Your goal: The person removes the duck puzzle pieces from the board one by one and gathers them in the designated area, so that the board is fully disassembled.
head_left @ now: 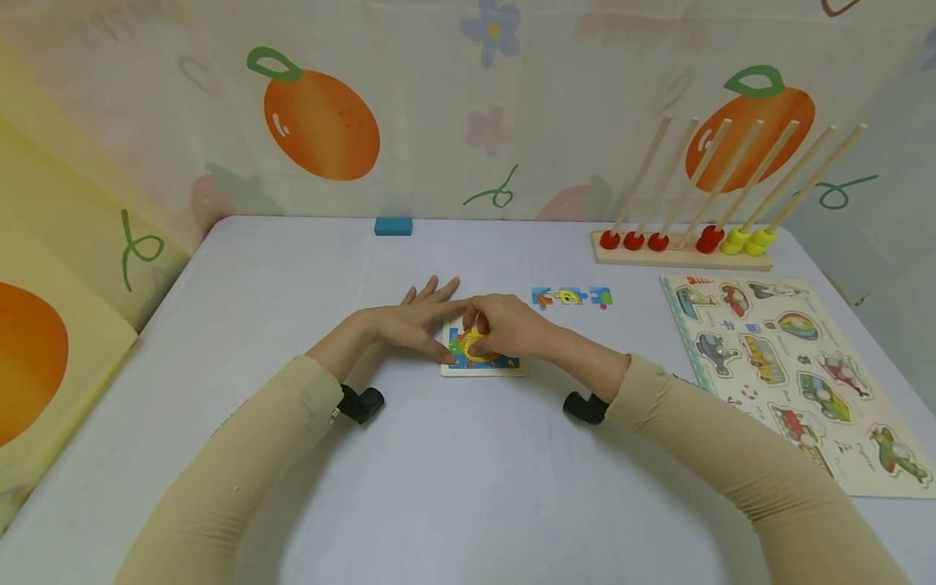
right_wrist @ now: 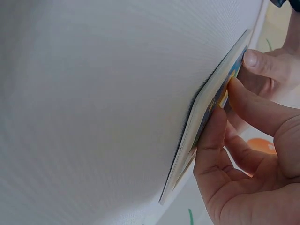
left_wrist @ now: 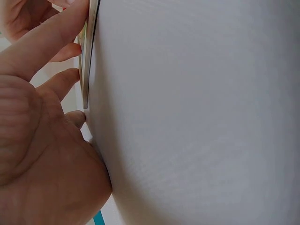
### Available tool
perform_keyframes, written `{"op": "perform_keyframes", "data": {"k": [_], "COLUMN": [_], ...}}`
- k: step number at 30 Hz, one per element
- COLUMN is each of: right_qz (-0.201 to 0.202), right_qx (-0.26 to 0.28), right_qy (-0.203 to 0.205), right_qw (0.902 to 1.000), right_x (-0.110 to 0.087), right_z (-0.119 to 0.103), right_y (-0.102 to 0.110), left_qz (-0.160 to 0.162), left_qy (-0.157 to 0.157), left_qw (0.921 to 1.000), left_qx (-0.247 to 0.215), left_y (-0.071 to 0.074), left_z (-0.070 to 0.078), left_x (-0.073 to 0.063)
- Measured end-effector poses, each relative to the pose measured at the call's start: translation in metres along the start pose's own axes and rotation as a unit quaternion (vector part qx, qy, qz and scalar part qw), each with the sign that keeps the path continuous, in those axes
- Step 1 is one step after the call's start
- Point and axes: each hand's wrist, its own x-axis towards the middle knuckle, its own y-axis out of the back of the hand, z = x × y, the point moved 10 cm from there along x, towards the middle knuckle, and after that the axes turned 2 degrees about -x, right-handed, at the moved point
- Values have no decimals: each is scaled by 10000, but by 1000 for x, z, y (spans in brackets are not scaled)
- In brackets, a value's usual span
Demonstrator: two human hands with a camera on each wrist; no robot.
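Note:
A small jigsaw board (head_left: 483,374) with a blue, green and yellow picture lies flat on the white table. My left hand (head_left: 405,325) has its fingers spread, with the thumb on the board's left side and the other fingers around its far left part. Over the board, my right hand (head_left: 515,325) curls its fingers, and its thumb and a fingertip pinch a yellow puzzle piece (head_left: 483,355). In the right wrist view these fingertips meet the board's face (right_wrist: 205,123). The palm hides the board's far right part.
Three loose jigsaw pieces (head_left: 570,296) lie in a row beyond the right hand. A blue block (head_left: 393,227) stands at the table's far edge. A wooden peg rack with red and yellow beads (head_left: 680,257) is far right, with a large vehicle puzzle board (head_left: 786,325) nearer.

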Motion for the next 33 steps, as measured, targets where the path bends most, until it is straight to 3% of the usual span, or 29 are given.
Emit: {"op": "perform_keyframes", "data": {"k": [33], "right_qz": [107], "right_qx": [-118], "right_qy": [128], "right_qw": [9998], "right_x": [0], "right_z": [-2], "right_y": [3], "left_qz": [37], "left_qy": [25], "left_qw": [10000], "left_qx": [-33], "left_y": [2], "left_z": [0], "left_x": [0]}}
